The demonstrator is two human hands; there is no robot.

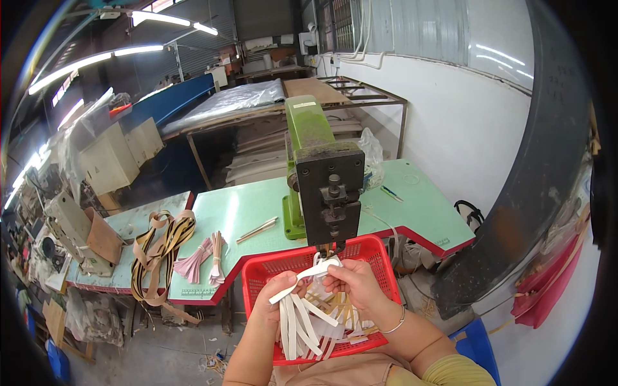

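A white strip [297, 284] is stretched between my two hands, just below the black head of a green press machine [329, 186]. My left hand [273, 300] is closed on one end of it, and a bunch of loose white strips [297, 331] hangs down from the same hand. With thumb and fingers, my right hand [358, 284] pinches the other end near the machine's lower tip. Beneath both hands sits a red plastic basket [383, 257] holding many white and tan strips, partly hidden by my hands and the hanging bunch.
On the green table [225, 196] lie pink strip bundles [193, 260], thin pale sticks [257, 229] and a pen [391, 193]. Striped black-and-tan straps [164, 241] drape over its left edge. A dark column [515, 212] stands at the right, and a sewing machine [74, 231] at the left.
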